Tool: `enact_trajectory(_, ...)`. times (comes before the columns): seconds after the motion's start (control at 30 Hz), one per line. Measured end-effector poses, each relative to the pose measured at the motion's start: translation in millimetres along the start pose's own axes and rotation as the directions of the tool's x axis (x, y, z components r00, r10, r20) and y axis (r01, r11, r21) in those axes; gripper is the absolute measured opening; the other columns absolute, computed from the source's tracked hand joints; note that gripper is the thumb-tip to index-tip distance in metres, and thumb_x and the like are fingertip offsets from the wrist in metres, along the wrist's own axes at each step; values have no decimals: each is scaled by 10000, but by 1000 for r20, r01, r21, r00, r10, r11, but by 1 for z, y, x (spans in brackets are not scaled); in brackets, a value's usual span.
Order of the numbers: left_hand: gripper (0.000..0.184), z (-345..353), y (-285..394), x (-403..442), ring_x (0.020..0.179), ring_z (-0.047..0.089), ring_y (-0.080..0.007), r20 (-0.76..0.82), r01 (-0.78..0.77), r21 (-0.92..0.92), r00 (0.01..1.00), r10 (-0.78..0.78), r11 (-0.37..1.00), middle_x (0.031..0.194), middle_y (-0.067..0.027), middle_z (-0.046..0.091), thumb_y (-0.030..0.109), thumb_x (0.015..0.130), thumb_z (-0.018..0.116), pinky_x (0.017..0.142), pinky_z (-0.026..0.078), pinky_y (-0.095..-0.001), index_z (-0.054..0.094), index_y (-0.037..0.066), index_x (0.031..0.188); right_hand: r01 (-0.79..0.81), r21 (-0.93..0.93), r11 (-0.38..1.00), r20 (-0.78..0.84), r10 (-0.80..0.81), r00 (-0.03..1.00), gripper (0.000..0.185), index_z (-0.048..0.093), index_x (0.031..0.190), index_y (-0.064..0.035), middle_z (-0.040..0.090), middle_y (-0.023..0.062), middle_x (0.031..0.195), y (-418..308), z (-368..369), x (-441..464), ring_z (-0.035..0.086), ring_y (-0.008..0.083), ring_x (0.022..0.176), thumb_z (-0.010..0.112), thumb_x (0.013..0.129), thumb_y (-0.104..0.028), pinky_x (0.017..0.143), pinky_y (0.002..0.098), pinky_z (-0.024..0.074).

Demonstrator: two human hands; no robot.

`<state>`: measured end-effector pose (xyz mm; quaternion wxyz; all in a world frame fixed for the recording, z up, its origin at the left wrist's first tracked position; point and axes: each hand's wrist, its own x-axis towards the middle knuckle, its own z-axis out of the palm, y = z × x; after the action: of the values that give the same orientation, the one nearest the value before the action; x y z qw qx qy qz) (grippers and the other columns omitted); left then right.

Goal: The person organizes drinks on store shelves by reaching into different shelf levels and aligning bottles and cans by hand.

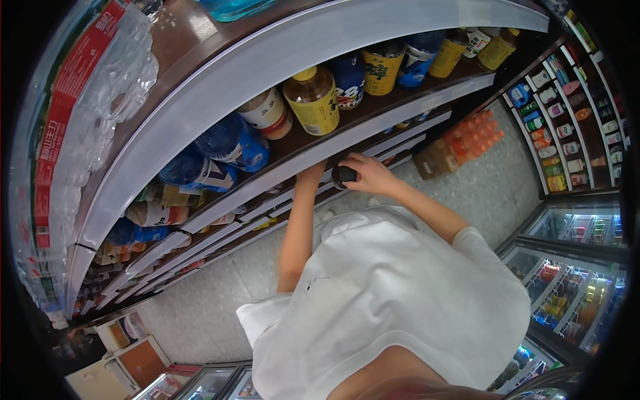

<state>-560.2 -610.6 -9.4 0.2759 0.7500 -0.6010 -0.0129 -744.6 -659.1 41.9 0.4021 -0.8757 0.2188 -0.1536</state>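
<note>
A dark bottle with a black cap (347,174) is in my right hand (371,175), with the fingers curled round its top, just below the front edge of a shelf (287,168). To its left, my left hand (311,173) reaches in under the same edge. Its fingers are hidden there, so what it touches cannot be seen. On the shelf above stand a yellow-labelled bottle (313,103), a dark blue bottle (349,81) and several other drinks.
Lower shelves run beneath my hands. Orange-topped bottles (475,137) and a cardboard box (435,159) stand on the tiled floor (497,177). Plastic-wrapped bottles (100,100) are at the far left. Stocked shelves (567,113) and glass-door coolers (567,287) line the right.
</note>
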Motion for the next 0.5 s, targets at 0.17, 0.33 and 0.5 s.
enact_trajectory(0.17,234,-39,28,-40,856,566,-369,-69,285,-135,953,-296,949,900,-198,609,208,775,577,716,457,-427,623,16,900,11,-72,997,-15,-12,1000,384,581,988,-19,591,155,879,-8,5,33,595,298,710,674,657,-191,643,373,473)
enact_trajectory(0.33,319,-20,3,-66,826,578,-383,-86,208,-226,969,-232,952,929,-209,605,238,763,596,730,459,-431,600,-30,934,86,-98,991,-82,-94,992,398,561,1031,-42,598,174,913,2,31,64,572,329,874,659,675,-190,737,394,459)
enact_trajectory(0.5,500,-6,4,-72,887,602,-351,131,431,-579,887,-444,692,1062,-266,554,275,754,628,673,513,-382,501,-98,1063,108,-81,991,-73,-114,991,302,592,948,-33,610,156,879,13,47,80,579,318,852,653,700,-195,724,392,453)
